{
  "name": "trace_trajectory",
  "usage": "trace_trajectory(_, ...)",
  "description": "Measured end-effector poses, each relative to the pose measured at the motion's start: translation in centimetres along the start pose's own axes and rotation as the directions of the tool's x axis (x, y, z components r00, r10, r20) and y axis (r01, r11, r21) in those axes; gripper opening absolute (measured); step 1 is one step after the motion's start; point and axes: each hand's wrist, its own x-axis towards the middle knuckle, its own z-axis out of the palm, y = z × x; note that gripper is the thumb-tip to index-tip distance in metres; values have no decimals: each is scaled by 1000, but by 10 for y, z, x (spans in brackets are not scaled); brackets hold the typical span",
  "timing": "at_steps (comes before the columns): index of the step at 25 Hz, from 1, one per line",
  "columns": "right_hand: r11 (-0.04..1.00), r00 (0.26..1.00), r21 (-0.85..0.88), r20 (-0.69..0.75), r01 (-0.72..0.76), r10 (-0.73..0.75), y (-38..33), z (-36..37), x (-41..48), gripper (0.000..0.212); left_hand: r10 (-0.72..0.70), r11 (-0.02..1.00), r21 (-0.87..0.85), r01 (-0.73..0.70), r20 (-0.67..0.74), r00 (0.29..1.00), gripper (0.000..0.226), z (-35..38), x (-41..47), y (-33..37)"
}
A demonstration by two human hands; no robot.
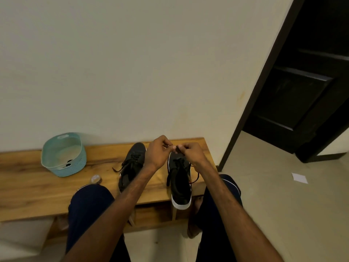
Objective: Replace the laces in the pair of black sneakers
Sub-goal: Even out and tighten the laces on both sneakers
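Note:
Two black sneakers lie on a low wooden bench (28,193), toes toward the wall. The left sneaker (132,167) has a dark lace trailing off its left side. The right sneaker (179,184) has a white sole, and its heel hangs over the bench's front edge. A black lace (180,161) runs across its eyelets, and a reddish lace end (195,178) dangles on its right. My left hand (158,152) and my right hand (190,153) meet above the right sneaker's toe, and each pinches a lace end there. The pinched ends are too small to make out.
A teal plastic basket (63,155) with something dark inside stands at the bench's back left. A small round lid or jar (96,179) sits near my left knee. A dark open door (302,82) is at the right, and a white paper scrap (299,178) lies on the floor.

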Motion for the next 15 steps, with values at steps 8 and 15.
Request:
trace_trajectory(8, 999, 1000, -46, -12, 28, -29, 21, -10, 2, 12, 13, 999, 37, -12, -26, 1000, 14, 18, 4, -14)
trace_trajectory(15, 975, 978, 95, 42, 202, -206, 29, -16, -4, 21, -116, 986, -126, 114, -11, 993, 18, 30, 6, -30)
